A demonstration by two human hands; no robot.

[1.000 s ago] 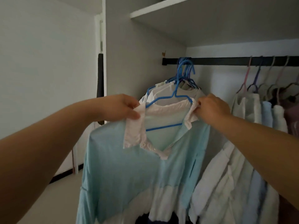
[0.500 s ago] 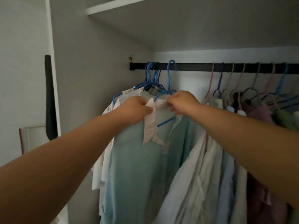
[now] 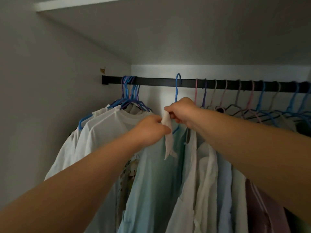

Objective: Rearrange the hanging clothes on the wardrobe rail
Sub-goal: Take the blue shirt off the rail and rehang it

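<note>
Hands gripping white collar, blue hanger mostly hidden, rail end cropped

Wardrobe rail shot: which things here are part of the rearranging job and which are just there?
In the job:
- light blue shirt with white collar
- its blue hanger
- black rail
- left hand, right hand
- other hung clothes

Just there:
- shelf above
- wardrobe side wall

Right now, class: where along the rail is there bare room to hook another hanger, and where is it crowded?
Bare rail lies between the left hanger bunch and the blue hook of the shirt held by both hands. From the pink hook rightward, hooks crowd together.
</note>
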